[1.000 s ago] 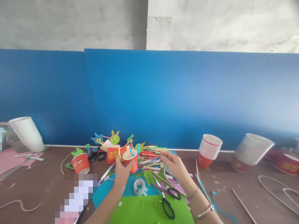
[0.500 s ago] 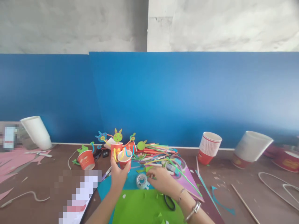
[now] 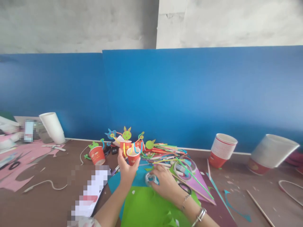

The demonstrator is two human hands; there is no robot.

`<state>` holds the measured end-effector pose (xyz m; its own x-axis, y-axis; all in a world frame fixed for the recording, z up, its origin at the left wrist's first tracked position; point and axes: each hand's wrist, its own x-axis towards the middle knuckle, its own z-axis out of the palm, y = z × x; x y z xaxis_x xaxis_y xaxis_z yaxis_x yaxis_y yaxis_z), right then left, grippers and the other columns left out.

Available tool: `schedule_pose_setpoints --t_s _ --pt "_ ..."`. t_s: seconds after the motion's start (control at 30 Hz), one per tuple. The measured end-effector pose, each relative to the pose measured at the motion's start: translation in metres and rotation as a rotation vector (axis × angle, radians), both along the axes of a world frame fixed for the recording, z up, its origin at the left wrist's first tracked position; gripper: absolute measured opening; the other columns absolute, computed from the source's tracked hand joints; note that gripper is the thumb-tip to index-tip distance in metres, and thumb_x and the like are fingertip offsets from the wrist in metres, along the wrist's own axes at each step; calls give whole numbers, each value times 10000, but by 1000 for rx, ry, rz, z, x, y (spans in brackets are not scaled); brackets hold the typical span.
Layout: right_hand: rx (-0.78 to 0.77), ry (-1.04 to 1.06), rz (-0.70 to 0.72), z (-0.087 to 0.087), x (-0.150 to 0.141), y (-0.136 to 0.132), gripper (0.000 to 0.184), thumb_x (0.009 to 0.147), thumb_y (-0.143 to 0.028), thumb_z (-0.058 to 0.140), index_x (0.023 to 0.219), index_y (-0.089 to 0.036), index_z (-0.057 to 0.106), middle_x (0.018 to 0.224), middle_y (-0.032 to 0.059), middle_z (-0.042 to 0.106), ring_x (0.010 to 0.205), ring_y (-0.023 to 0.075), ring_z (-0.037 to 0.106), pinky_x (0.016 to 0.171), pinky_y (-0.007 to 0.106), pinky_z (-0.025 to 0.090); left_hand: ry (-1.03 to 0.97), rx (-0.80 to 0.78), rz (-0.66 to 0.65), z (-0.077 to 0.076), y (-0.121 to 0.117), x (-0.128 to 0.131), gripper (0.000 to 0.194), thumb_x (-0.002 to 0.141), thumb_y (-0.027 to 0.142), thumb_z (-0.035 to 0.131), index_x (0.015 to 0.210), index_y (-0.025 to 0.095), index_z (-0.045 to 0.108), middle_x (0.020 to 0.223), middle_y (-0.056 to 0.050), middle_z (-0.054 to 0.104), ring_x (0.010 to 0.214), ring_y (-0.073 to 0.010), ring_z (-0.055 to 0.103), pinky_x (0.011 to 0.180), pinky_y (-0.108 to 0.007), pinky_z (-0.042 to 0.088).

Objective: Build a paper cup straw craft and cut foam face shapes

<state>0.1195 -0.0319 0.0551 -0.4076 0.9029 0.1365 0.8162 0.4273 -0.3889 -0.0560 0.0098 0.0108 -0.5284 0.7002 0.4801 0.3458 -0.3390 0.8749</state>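
My left hand [image 3: 127,168] is wrapped round a small red and white paper cup [image 3: 133,159], held upright above the table. Bent yellow and blue drinking straws [image 3: 137,149] stick out over its rim. At the right edge of a roll of clear tape [image 3: 151,179], my right hand [image 3: 163,179] has its thumb and fingers closed on the roll. Behind the held cup is another red cup [image 3: 125,144] with a green rabbit-face cutout [image 3: 127,133] above it. Part of that cup is hidden by the held one.
Loose colourful straws [image 3: 165,151] lie behind my right hand. Green paper [image 3: 142,205] covers the table in front, with black-handled scissors [image 3: 185,188] beside it. Stacked paper cups [image 3: 222,149] stand to the right; a decorated cup [image 3: 97,155] tilts at left. A white cable [image 3: 47,183] lies farther left.
The camera has turned left, so everything sits farther right in view. My right hand has moved from beside the tape roll onto it. My left hand still holds the cup.
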Motion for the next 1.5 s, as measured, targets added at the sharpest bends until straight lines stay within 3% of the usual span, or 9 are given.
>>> schedule_pose_setpoints --t_s 0.13,0.27,0.37,0.5,0.6,0.7,1.0,1.3,1.5 --pt "86 1 3 -23 -7 -7 252 740 -276 629 972 -185 661 1160 123 574 1110 309 477 955 408 361 288 207 111 6 -13 3 733 763 308 641 1381 145 282 1412 -200 330 1348 -335 268 1091 -484 263" --pt "131 77 26 -39 -4 -3 244 765 -144 555 988 -201 635 1163 119 566 1081 288 482 916 412 378 575 378 -153 6 -33 14 470 812 193 557 1267 167 442 1251 -156 536 1244 -307 439 1028 -482 356" --pt "147 343 10 -36 2 5 147 826 -198 496 917 -187 612 1023 108 593 973 252 516 864 383 403 696 430 -298 3 -38 20 278 828 148 516 1104 180 536 1079 -125 620 1060 -263 561 936 -441 429" --pt "-159 842 -97 -25 12 11 284 864 -461 475 827 -198 575 804 32 582 754 190 534 682 308 446 662 370 -319 5 -33 21 146 870 120 432 864 193 559 865 -68 619 856 -212 579 791 -383 473" --pt "-498 1204 -95 -26 15 6 365 817 -547 535 876 -194 600 783 22 589 714 173 541 599 269 429 664 318 -398 8 -29 22 180 874 138 440 1002 192 553 923 -75 619 892 -225 573 793 -383 476" --pt "-597 1378 -78 -36 15 2 363 776 -543 609 804 -180 610 716 9 573 635 140 504 560 244 384 717 309 -527 8 -30 24 357 856 174 491 1212 185 474 1042 -106 612 963 -245 566 832 -406 477" --pt "-386 1200 3 -39 13 -1 344 758 -497 657 706 -166 579 637 -27 509 586 105 440 570 230 365 704 202 -582 -3 -25 24 289 882 155 479 1160 219 529 1005 -81 628 947 -205 590 813 -342 503" --pt "-79 759 -40 -29 16 -3 77 745 -240 631 785 -180 604 1135 99 575 1038 241 534 742 291 442 719 165 -626 -8 -21 23 367 804 68 487 1142 210 507 1118 -92 599 1072 -221 552 913 -379 471" --pt "-61 656 -61 -27 15 -3 103 742 -203 597 841 -182 581 1014 72 612 830 191 578 671 279 450 703 124 -662 -9 -20 24 288 773 41 496 1002 206 556 1049 -78 605 1014 -206 565 885 -348 474"
